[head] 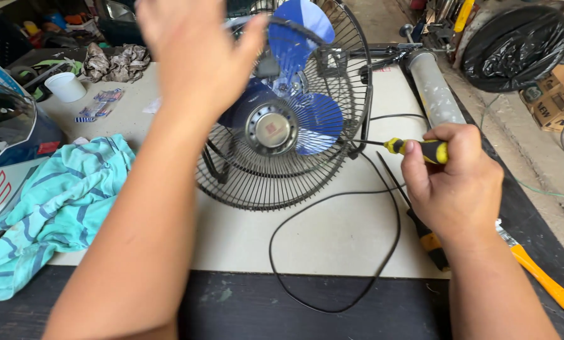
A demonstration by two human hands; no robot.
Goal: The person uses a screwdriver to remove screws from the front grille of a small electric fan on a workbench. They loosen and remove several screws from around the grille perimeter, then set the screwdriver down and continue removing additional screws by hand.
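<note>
right hand (pixel 453 182) grips a yellow-black screwdriver (pixel 414 148) at the fan cage (pixel 351 94); left hand (pixel 197 53) hovers above.

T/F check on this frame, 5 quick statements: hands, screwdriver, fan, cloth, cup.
1. The right hand holds a yellow-and-black screwdriver. True.
2. The screwdriver tip points at the fan grille's right edge. True.
3. The fan blades are red. False: they are blue.
4. The left hand grips the striped teal cloth. False: it is raised at the fan's top; the cloth lies apart on the left.
5. The white cup stands right of the fan. False: it stands to the left.
</note>
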